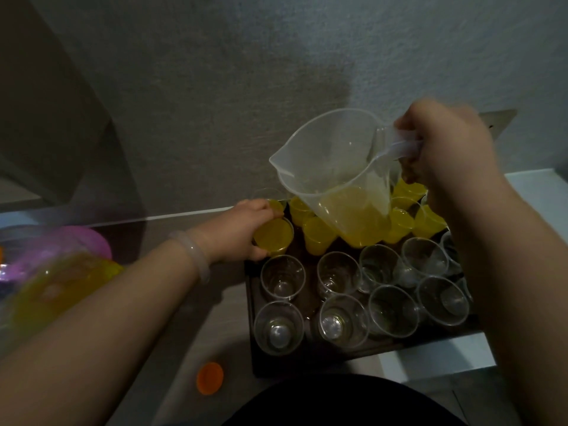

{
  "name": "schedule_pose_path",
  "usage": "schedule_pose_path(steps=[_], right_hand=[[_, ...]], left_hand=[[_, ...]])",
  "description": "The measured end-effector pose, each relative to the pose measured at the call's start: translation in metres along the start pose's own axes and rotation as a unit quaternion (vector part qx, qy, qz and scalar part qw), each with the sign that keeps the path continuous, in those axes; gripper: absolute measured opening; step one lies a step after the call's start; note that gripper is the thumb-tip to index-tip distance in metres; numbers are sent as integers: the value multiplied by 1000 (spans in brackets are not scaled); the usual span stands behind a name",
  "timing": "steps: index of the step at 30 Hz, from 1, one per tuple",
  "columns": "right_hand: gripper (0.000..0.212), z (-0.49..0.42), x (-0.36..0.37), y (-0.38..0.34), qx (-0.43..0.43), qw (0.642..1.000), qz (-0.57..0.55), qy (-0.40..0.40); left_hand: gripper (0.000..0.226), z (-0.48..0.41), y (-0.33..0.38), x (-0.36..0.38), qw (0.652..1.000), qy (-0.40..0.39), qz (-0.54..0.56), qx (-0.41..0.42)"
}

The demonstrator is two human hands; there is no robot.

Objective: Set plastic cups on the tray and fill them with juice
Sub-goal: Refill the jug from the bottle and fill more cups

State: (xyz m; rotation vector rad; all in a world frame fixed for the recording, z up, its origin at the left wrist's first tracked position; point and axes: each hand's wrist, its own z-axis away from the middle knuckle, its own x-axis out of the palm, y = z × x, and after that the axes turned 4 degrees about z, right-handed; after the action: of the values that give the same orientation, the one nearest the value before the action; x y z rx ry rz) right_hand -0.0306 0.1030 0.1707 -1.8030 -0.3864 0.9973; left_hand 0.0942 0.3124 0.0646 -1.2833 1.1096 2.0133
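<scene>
A dark tray holds several clear plastic cups. The near rows, such as the cup at front left, are empty. The far rows hold cups of yellow juice. My left hand grips a juice-filled cup at the tray's far left corner. My right hand holds a clear plastic jug by its handle, above the filled cups. The jug tilts with its spout to the left and has yellow juice in its lower part.
An orange bottle cap lies on the counter near the front, left of the tray. Blurred purple and yellow plastic things sit at the left. A grey wall stands close behind the tray. A white surface shows under the tray's right side.
</scene>
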Motion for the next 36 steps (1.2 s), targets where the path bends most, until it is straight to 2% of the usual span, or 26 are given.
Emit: schedule_pose_path(steps=[4, 15, 20, 25, 28, 31, 34, 36], right_hand=[[27, 0, 2, 1, -1, 1000, -16, 10], [18, -1, 4, 1, -6, 1000, -15, 8], [22, 0, 5, -3, 39, 994, -104, 17], [25, 1, 3, -1, 22, 998, -58, 2], [16, 1, 2, 0, -3, 1000, -9, 0], [21, 0, 2, 0, -8, 1000, -11, 0], [28, 0, 3, 0, 14, 998, -62, 9], [24, 1, 3, 0, 10, 999, -46, 9]], left_hand=[[78, 2, -2, 2, 1000, 2, -14, 10], [78, 3, -3, 1, 999, -9, -38, 32], [78, 2, -4, 1, 999, -11, -39, 37], [78, 1, -3, -2, 998, -24, -42, 39], [78, 2, -3, -2, 998, -30, -48, 34], [76, 4, -3, -3, 998, -30, -49, 34], [74, 6, -2, -3, 998, -30, -53, 35], [72, 8, -2, -2, 997, -26, -62, 38]])
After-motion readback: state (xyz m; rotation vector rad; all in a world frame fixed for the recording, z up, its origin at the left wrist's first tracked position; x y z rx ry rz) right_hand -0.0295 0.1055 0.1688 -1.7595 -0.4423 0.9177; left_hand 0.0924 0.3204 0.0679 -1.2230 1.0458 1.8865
